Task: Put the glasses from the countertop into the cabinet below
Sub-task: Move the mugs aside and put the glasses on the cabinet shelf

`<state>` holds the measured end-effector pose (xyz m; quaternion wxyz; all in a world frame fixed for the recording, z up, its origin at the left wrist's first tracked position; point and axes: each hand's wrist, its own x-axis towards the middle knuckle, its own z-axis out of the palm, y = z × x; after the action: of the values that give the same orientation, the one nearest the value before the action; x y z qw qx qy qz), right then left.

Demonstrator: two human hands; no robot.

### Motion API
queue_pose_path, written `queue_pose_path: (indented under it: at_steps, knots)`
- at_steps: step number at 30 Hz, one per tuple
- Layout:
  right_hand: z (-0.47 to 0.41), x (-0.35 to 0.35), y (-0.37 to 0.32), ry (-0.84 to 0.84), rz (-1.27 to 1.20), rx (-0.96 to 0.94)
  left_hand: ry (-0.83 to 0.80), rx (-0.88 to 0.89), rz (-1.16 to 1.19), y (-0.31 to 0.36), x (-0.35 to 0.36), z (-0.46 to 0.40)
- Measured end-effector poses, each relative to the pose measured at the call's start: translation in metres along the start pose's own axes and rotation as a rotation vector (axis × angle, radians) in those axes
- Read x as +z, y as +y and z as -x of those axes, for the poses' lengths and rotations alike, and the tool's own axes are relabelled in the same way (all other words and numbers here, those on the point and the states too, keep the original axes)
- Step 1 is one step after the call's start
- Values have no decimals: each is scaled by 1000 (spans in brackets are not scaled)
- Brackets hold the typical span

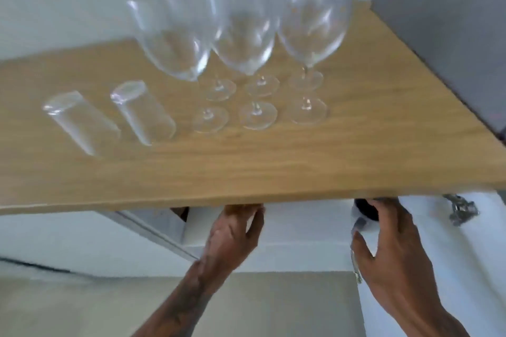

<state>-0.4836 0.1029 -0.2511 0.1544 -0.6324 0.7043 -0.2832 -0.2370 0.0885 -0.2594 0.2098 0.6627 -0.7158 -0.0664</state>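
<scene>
Several stemmed wine glasses (247, 44) stand upright in two rows at the back of the wooden countertop (273, 167). Two clear tumblers (142, 112) stand upside down to their left. Below the counter's front edge the cabinet (301, 230) is open, its inside white. My left hand (235, 232) reaches into the opening with its fingers curled, and the fingertips are hidden under the counter edge. My right hand (391, 249) is at the right of the opening, wrapped around a clear, blurred glass (357, 227) that shows beside the thumb.
The open left door's edge (153, 230) slants out at the left. A metal hinge (462, 209) sits at the right above a white door face (465, 268). Something dark (367, 208) lies just under the counter. A grey panel (451, 22) bounds the counter's right side.
</scene>
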Motion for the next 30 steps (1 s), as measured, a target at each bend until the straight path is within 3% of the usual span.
queue_pose_path:
  at_steps: [3, 6, 9, 13, 15, 17, 22, 30]
  knots:
    - [16, -24, -50, -109, -44, -15, 38, 100, 214, -17, -50, 41]
    - [16, -42, -118, -188, -199, -163, 287, 177, 211, -46, -109, 55]
    - [14, -42, -182, -113, -323, -442, 543, 82, 194, -68, -164, 49]
    - [-10, 0, -254, -168, -432, -534, 751, -182, 229, -120, -210, 8]
    - [-22, 33, -282, -218, -425, -494, 739, -327, 280, -148, -211, -13]
    - [-35, 65, -304, -165, -420, -471, 651, -382, 336, -174, -203, -31]
    - [-67, 118, -324, -27, -405, -502, 470, -164, 404, -213, -177, -55]
    - [-76, 129, -321, 0, -440, -583, 541, -131, 533, -209, -174, -53]
